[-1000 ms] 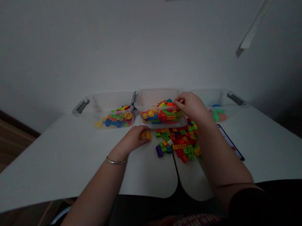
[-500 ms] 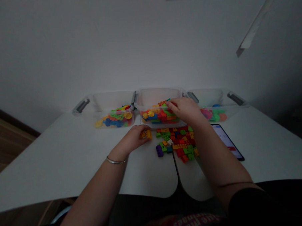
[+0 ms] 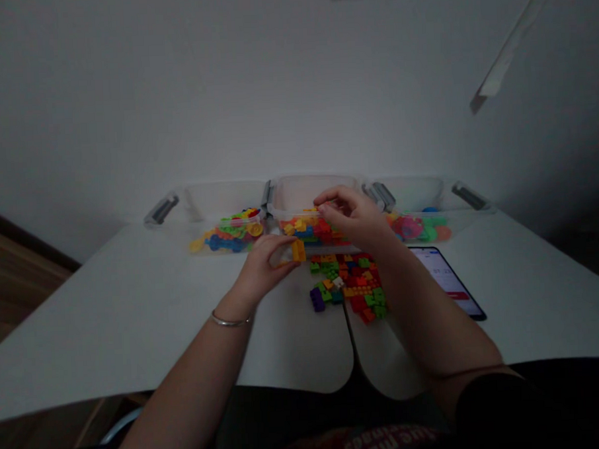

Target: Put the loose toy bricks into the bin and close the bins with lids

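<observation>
Orange plastic brick (image 3: 298, 250) sits pinched between the thumb and fingers of the left hand (image 3: 260, 270), a closed grip held just in front of the middle clear plastic tub (image 3: 313, 199). The right hand (image 3: 353, 215) hangs above that tub, its grip half open with no piece visible in it, and its fingers (image 3: 325, 197) curve over the heaped coloured bricks (image 3: 310, 230) inside. A loose pile of red, green, yellow and purple bricks (image 3: 349, 282) lies on the white surface (image 3: 110, 325) just in front of the tub, to the right of the orange brick. To the left, a second clear tub (image 3: 224, 201) holds mixed coloured pieces. To the right, a third (image 3: 412, 193) holds pink and green round pieces. A lit phone (image 3: 445, 278) lies just beside the pile. A metal bangle (image 3: 229, 319) circles the left wrist, and a dark sleeve (image 3: 496, 408) covers the right arm.
</observation>
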{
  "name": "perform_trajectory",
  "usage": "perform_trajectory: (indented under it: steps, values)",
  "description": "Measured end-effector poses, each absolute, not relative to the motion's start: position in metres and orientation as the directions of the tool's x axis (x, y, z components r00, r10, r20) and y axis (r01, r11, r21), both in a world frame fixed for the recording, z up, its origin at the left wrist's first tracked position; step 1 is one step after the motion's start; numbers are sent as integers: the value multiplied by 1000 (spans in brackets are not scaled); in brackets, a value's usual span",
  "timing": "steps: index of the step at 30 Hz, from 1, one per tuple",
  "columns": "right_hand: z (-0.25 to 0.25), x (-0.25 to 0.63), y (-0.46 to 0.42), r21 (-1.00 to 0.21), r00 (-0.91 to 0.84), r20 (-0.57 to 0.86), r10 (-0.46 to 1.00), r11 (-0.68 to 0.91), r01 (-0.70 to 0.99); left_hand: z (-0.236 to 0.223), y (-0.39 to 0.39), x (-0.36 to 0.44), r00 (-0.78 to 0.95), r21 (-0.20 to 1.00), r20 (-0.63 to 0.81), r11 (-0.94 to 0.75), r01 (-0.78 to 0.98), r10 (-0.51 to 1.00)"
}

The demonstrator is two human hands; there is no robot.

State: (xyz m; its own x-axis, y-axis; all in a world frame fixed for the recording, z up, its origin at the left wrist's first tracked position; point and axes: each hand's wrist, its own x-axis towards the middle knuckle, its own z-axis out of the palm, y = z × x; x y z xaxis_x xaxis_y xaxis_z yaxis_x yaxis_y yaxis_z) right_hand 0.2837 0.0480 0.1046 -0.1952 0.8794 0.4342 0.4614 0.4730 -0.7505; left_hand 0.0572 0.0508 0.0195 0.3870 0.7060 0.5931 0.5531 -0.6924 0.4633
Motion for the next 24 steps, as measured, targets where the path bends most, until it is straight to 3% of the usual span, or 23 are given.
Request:
perform_trajectory:
  steps: [9,17,24]
  values:
    - [87,267,50,-833,-328,327,886,435,344,24,46,58,211,393,753,-684,615,623]
    - [88,256,44,-931,-517,127,847,281,233,20,48,61,206,350,802,-721,599,560]
    - [82,256,47,-915,-482,182,857,327,237,15,51,62,200,429,753,-698,573,627]
